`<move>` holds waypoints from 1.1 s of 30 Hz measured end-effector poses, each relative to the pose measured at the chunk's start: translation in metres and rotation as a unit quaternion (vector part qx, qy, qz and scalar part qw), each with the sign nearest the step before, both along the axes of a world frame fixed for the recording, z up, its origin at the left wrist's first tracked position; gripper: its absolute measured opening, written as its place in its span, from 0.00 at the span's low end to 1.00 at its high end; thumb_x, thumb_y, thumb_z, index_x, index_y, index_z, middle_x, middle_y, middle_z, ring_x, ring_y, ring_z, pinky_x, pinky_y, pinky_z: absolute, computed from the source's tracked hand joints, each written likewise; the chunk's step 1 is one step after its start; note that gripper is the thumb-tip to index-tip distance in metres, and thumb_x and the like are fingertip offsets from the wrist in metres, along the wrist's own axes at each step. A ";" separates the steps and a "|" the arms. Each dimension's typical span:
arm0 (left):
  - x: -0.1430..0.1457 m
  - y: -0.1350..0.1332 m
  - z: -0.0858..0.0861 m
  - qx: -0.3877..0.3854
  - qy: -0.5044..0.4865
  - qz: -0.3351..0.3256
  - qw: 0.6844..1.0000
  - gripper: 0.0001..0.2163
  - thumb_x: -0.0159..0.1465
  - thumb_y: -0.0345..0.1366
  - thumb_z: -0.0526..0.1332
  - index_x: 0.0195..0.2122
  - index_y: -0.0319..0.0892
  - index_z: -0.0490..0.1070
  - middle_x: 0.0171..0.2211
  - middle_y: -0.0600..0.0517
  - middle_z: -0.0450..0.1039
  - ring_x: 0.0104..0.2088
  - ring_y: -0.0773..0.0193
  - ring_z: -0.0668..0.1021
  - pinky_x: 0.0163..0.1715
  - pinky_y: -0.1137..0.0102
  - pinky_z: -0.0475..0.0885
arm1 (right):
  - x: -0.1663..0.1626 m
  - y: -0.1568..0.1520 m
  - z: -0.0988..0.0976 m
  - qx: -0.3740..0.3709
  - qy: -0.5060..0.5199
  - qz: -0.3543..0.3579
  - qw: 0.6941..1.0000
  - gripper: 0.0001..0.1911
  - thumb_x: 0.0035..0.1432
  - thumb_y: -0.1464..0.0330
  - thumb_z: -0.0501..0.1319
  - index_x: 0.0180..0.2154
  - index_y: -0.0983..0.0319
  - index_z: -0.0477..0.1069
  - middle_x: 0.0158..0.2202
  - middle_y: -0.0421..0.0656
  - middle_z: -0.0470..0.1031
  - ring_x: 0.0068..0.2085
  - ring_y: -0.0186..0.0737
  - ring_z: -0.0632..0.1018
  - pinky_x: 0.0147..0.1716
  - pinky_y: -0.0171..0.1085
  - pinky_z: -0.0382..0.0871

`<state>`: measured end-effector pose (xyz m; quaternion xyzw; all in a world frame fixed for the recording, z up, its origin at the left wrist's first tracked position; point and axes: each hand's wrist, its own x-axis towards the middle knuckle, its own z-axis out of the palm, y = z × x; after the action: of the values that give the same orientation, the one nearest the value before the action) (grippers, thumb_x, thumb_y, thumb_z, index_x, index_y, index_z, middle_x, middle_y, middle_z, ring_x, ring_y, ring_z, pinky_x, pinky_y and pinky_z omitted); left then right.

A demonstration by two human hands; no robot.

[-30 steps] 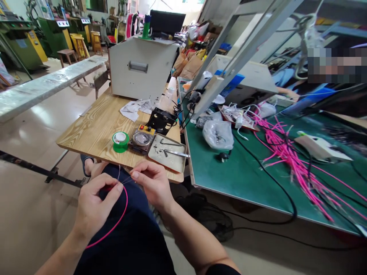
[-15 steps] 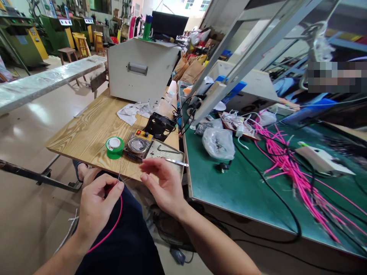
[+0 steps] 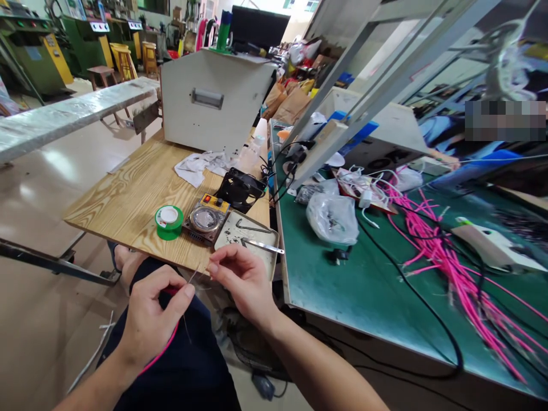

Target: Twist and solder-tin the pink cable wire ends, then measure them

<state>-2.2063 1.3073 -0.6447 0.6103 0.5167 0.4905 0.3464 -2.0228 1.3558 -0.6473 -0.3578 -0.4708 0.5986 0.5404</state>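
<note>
My left hand (image 3: 156, 314) is closed on a thin pink wire (image 3: 160, 351) that trails down over my dark lap. A fine bare strand rises from its tip toward my right hand (image 3: 240, 282), whose thumb and fingers pinch that strand. Both hands hover just in front of the wooden table's near edge (image 3: 128, 200). On that table sit a green solder spool (image 3: 169, 221), a small solder pot with a red switch (image 3: 206, 218) and a metal tray (image 3: 252, 242) with tweezers on it.
A white metal box (image 3: 212, 105), a small black fan (image 3: 240, 189) and crumpled paper stand farther back. To the right, a green bench (image 3: 368, 274) carries a pile of pink wires (image 3: 445, 251), a plastic bag (image 3: 333, 217) and black cables. Another person in blue sits at far right.
My right hand, open half a second ago, has closed again on the strand near the left hand. The view has drifted slightly up and left.
</note>
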 end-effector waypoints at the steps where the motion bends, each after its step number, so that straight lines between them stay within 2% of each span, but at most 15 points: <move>1: 0.001 0.000 -0.001 0.004 -0.009 0.006 1.000 0.14 0.69 0.36 0.64 0.24 0.44 0.75 0.23 0.57 0.69 0.26 0.68 0.71 0.28 0.74 0.67 | -0.001 0.000 0.000 -0.002 0.002 0.003 1.000 0.10 0.55 0.64 0.77 0.35 0.59 0.79 0.28 0.37 0.75 0.29 0.29 0.72 0.30 0.30 0.67; 4: 0.003 0.001 -0.001 0.009 -0.020 0.021 1.000 0.16 0.68 0.37 0.65 0.22 0.43 0.72 0.21 0.58 0.66 0.24 0.70 0.68 0.26 0.74 0.65 | -0.005 -0.001 -0.002 -0.007 0.017 0.014 1.000 0.10 0.55 0.64 0.77 0.35 0.59 0.79 0.28 0.37 0.74 0.29 0.30 0.72 0.29 0.30 0.67; 9: 0.004 0.001 0.001 0.018 0.018 0.033 0.999 0.09 0.63 0.34 0.68 0.25 0.43 0.74 0.23 0.58 0.69 0.26 0.70 0.70 0.27 0.76 0.67 | -0.010 -0.005 -0.005 0.011 0.021 -0.017 1.000 0.09 0.57 0.65 0.76 0.38 0.58 0.79 0.30 0.37 0.74 0.30 0.29 0.72 0.31 0.29 0.68; 15: 0.004 -0.001 -0.006 0.038 -0.005 0.088 0.995 0.09 0.67 0.37 0.68 0.29 0.43 0.75 0.24 0.59 0.68 0.25 0.71 0.69 0.26 0.76 0.66 | -0.018 -0.009 -0.010 0.031 0.038 -0.054 0.997 0.08 0.58 0.67 0.74 0.39 0.58 0.79 0.31 0.37 0.76 0.30 0.29 0.73 0.30 0.28 0.70; 21: 0.005 0.001 -0.024 0.018 -0.119 0.106 0.987 0.05 0.68 0.37 0.69 0.36 0.44 0.77 0.30 0.57 0.74 0.31 0.69 0.74 0.34 0.78 0.72 | -0.025 -0.009 -0.013 0.029 0.043 -0.083 0.995 0.07 0.58 0.68 0.74 0.38 0.57 0.79 0.32 0.37 0.76 0.31 0.30 0.74 0.32 0.29 0.71; 24: 0.005 0.000 -0.031 0.007 -0.185 0.118 0.976 0.04 0.68 0.37 0.70 0.39 0.45 0.78 0.33 0.56 0.76 0.35 0.68 0.76 0.38 0.77 0.74 | -0.027 -0.008 -0.016 0.038 0.018 -0.103 0.994 0.07 0.59 0.68 0.73 0.39 0.58 0.78 0.33 0.38 0.76 0.32 0.31 0.74 0.33 0.31 0.72; 27: 0.004 -0.001 -0.035 0.002 -0.211 0.124 0.970 0.04 0.67 0.37 0.71 0.38 0.44 0.79 0.33 0.56 0.76 0.35 0.69 0.76 0.38 0.78 0.74 | -0.027 -0.008 -0.019 0.058 -0.019 -0.107 0.992 0.06 0.61 0.67 0.72 0.39 0.58 0.77 0.33 0.38 0.76 0.32 0.32 0.75 0.34 0.32 0.73; 29: 0.005 0.000 -0.035 -0.005 -0.220 0.125 0.968 0.05 0.67 0.37 0.71 0.38 0.44 0.79 0.32 0.56 0.76 0.34 0.69 0.77 0.38 0.78 0.74 | -0.024 -0.006 -0.019 0.086 -0.062 -0.104 0.989 0.06 0.64 0.67 0.70 0.42 0.58 0.76 0.34 0.39 0.77 0.33 0.33 0.76 0.34 0.34 0.74; 31: 0.006 0.001 -0.034 -0.012 -0.215 0.135 0.967 0.05 0.66 0.38 0.72 0.38 0.43 0.79 0.32 0.56 0.76 0.33 0.70 0.77 0.37 0.79 0.75 | -0.019 -0.004 -0.018 0.159 -0.135 -0.131 0.969 0.08 0.66 0.68 0.67 0.47 0.57 0.75 0.37 0.42 0.78 0.36 0.36 0.78 0.35 0.36 0.76; 32: 0.006 0.001 -0.033 -0.014 -0.206 0.143 0.968 0.06 0.66 0.38 0.72 0.38 0.43 0.79 0.32 0.56 0.76 0.33 0.70 0.77 0.36 0.79 0.75 | -0.016 -0.003 -0.017 0.218 -0.183 -0.160 0.945 0.11 0.66 0.70 0.66 0.50 0.57 0.74 0.39 0.43 0.77 0.38 0.38 0.79 0.36 0.38 0.77; 33: 0.007 0.002 -0.031 -0.015 -0.197 0.151 0.969 0.06 0.66 0.39 0.72 0.38 0.43 0.79 0.31 0.56 0.77 0.32 0.70 0.77 0.36 0.79 0.75 | -0.013 -0.002 -0.015 0.287 -0.234 -0.190 0.909 0.14 0.66 0.72 0.66 0.52 0.57 0.74 0.40 0.44 0.77 0.39 0.39 0.78 0.37 0.39 0.77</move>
<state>-2.1990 1.3092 -0.6756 0.4113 0.5323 0.6395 0.3722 -2.0360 1.3534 -0.6625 -0.3999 -0.6581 0.2230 0.5977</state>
